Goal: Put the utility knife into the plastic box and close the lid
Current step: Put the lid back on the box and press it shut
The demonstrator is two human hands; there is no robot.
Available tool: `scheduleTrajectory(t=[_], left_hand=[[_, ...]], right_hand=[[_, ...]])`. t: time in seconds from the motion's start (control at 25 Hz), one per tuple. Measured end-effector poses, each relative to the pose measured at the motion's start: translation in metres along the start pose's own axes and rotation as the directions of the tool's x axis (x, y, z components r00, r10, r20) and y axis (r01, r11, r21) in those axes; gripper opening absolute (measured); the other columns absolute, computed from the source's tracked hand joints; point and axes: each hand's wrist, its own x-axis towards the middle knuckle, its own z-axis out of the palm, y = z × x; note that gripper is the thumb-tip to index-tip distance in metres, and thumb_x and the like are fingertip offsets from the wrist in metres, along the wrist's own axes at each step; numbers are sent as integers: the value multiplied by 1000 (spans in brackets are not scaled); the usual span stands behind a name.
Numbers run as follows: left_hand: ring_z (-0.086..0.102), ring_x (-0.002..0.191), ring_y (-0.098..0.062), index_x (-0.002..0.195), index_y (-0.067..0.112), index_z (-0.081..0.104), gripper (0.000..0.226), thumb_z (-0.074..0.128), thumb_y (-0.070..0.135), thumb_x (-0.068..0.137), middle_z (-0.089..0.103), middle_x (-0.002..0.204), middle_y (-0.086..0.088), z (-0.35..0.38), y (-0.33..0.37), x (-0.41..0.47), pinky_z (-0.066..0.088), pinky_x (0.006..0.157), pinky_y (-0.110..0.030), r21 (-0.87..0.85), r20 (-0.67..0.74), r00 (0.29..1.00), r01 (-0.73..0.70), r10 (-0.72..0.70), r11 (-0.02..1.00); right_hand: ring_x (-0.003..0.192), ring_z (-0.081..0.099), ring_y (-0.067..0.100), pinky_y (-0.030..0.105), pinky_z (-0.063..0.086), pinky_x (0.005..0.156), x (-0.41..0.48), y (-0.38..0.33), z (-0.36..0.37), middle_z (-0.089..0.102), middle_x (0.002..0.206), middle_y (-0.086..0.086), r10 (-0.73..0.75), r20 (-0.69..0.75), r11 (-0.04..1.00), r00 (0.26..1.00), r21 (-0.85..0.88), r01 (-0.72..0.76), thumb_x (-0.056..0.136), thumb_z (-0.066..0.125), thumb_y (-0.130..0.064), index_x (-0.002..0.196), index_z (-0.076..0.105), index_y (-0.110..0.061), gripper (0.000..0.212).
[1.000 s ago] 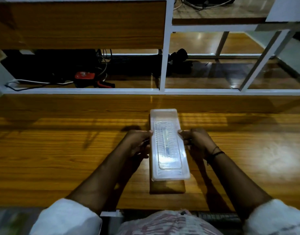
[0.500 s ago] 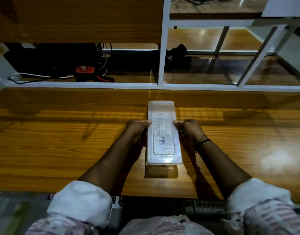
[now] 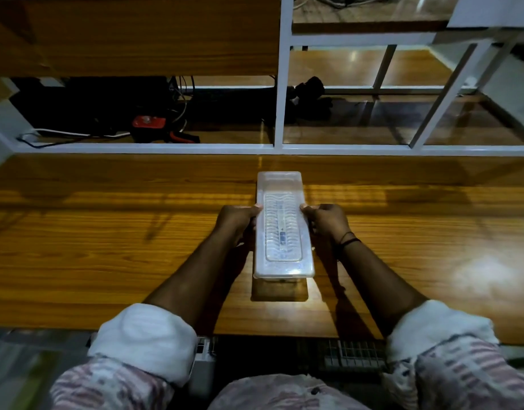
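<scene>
Plastic box [image 3: 284, 184]: a long, clear box lying lengthwise on the wooden table [image 3: 107, 247], its far end toward the white shelf frame [image 3: 278, 113], its near end casting a shadow on the wood.
Lid [image 3: 280, 263]: on top of the box, ribbed in the middle, lying flat and lined up with the box rim.
Utility knife [image 3: 282, 232]: a slim pale shape with a small dark patch, seen dimly through the lid; it lies inside the box along its length.
Left hand [image 3: 237, 220]: fingers curled and clasped on the left long edge of the box, thumb tip on the lid's rim.
Right hand [image 3: 327, 221]: clasped the same way on the right long edge, thumb tip on the lid's rim; a dark band [image 3: 348, 239] circles the wrist.
Sleeves: white cuffs [image 3: 145, 341] rolled back on both forearms, striped fabric behind them.
Shelf beyond the table: a red and black tool [image 3: 150, 124] and loose cables [image 3: 74, 134] lie at the left; a dark object [image 3: 311, 90] sits near the middle upright.
</scene>
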Motion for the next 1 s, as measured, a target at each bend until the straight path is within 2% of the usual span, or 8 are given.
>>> scheduleTrajectory(t=[0.08, 0.2, 0.36, 0.48, 0.68, 0.88, 1.0], left_hand=[[74, 69, -25, 85, 7, 77, 22, 77, 28, 95, 78, 80, -10, -1, 0, -18, 61, 69, -36, 18, 17, 1000, 14, -14, 1000], [76, 86, -29, 104, 8, 76, 24, 76, 30, 95, 79, 96, -12, -9, -8, -40, 61, 77, -41, 81, 72, 996, 41, -47, 996], [80, 93, -37, 102, 7, 77, 22, 77, 28, 95, 82, 101, -17, -17, -26, -48, 65, 89, -54, 106, 95, 994, 36, -46, 994], [81, 88, -37, 94, 10, 76, 19, 78, 29, 94, 82, 92, -15, -15, -28, -48, 65, 86, -59, 147, 62, 998, -22, 13, 989], [81, 85, -34, 100, 10, 77, 21, 77, 30, 95, 83, 92, -12, -14, -29, -52, 65, 81, -57, 132, 55, 998, -35, 28, 991], [81, 89, -37, 91, 13, 75, 18, 77, 31, 94, 82, 92, -12, -11, -29, -55, 65, 84, -59, 165, 22, 998, -57, 55, 985], [80, 90, -38, 85, 14, 71, 22, 76, 32, 95, 80, 90, -11, -11, -27, -60, 65, 84, -58, 219, 4, 997, -82, 83, 972]], right_hand=[[63, 68, 16, 17, 46, 39, -8, 4, 0, 72, 77, 4, -20, -26, 1000, 999, -2, 20, 94, 72, -28, 86, 66, -11, 20], [67, 72, 17, 19, 50, 44, -23, 14, -3, 76, 83, 6, -22, -7, 1000, 1000, -1, 22, 92, 73, -27, 87, 67, -11, 18], [58, 66, 13, 18, 47, 41, -37, 23, -7, 72, 71, 3, -59, -29, 995, 998, -86, 56, 95, 70, -27, 82, 68, -10, 22], [51, 64, 7, 14, 43, 38, -38, 21, -7, 69, 68, 2, -64, -38, 990, 997, -129, 59, 98, 68, -27, 82, 68, -7, 25], [57, 62, 10, 13, 41, 40, -36, 20, -5, 66, 66, -1, -86, -26, 977, 996, -197, 79, 99, 65, -27, 72, 61, -12, 31], [71, 68, 19, 30, 51, 62, -36, 25, -3, 71, 76, 4, -134, -50, 966, 990, -228, 120, 97, 66, -34, 80, 66, -7, 32], [77, 68, 17, 27, 45, 59, -44, 27, -1, 71, 81, 2, -206, -76, 936, 976, -306, 174, 98, 64, -36, 85, 66, -12, 27]])
